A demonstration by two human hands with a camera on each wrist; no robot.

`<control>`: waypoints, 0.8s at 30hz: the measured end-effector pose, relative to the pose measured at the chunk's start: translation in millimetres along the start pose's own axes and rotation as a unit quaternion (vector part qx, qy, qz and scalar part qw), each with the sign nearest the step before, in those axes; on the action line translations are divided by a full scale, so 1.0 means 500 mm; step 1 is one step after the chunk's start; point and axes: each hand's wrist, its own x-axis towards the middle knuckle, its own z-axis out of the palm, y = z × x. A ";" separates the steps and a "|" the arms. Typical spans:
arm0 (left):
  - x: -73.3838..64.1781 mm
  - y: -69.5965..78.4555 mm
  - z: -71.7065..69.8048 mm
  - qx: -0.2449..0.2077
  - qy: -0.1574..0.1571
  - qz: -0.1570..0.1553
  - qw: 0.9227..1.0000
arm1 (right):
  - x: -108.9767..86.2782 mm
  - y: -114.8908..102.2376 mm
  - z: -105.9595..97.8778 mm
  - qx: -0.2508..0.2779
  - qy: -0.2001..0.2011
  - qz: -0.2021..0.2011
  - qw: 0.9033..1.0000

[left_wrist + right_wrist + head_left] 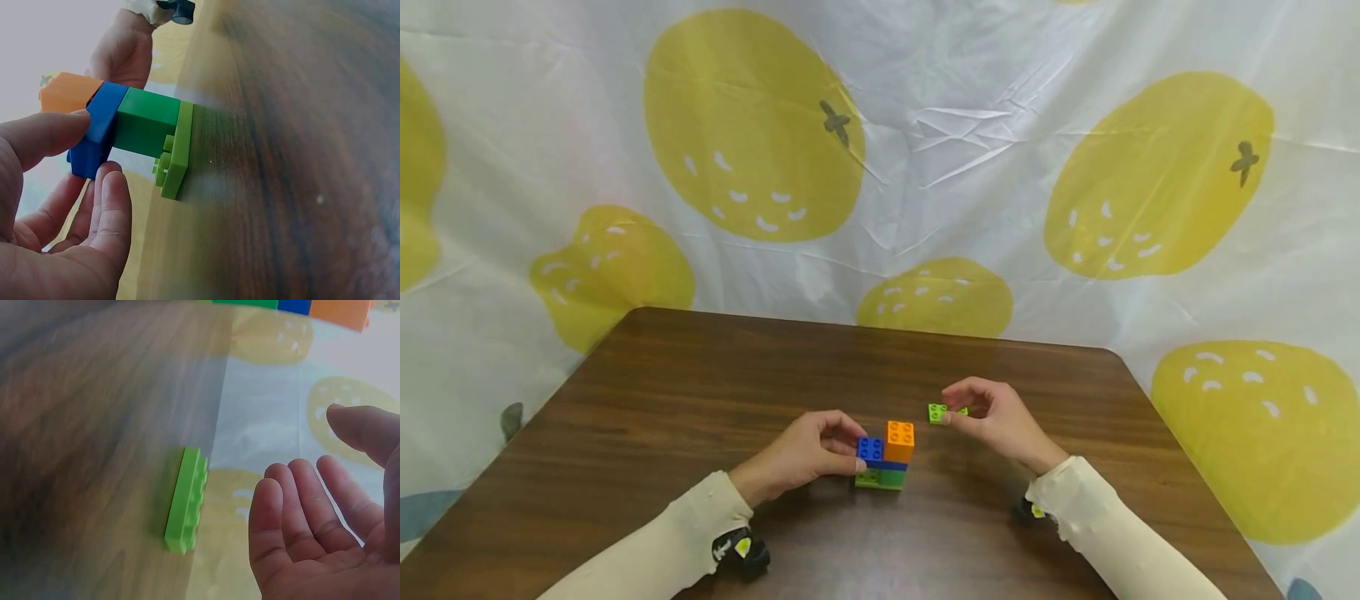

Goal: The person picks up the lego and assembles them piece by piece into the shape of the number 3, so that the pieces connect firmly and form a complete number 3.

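Note:
A small stack of toy building bricks stands on the table. From the bottom up it has a flat lime brick (178, 159), a green brick (149, 119), a flat blue brick (870, 448) and an orange brick (899, 440) on the blue one's right end. My left hand (797, 454) pinches the blue brick's left end between thumb and fingers. A separate flat lime green brick (183, 503) lies on the table, studs up, partly hidden in the head view. Just above it hovers my right hand (1000, 421), fingers loosely bent and apart from the brick.
The brown wooden table (737, 358) has its far edge against a white curtain (925, 192) printed with yellow fruit. Both wrists carry small black cameras, the left one (745, 550) close to the tabletop.

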 end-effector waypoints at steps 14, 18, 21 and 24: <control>0.000 0.002 -0.003 -0.002 -0.001 -0.001 1.000 | 0.027 0.044 -0.016 -0.031 -0.003 0.030 0.999; 0.000 0.002 -0.002 0.000 -0.001 -0.002 1.000 | 0.030 0.055 -0.020 -0.043 -0.005 0.034 0.999; -0.001 0.002 -0.002 0.000 -0.001 -0.004 1.000 | 0.031 0.061 -0.023 -0.053 -0.007 0.036 0.998; -0.002 0.002 -0.002 -0.001 -0.001 -0.005 1.000 | 0.031 0.065 -0.025 -0.068 -0.010 0.036 0.997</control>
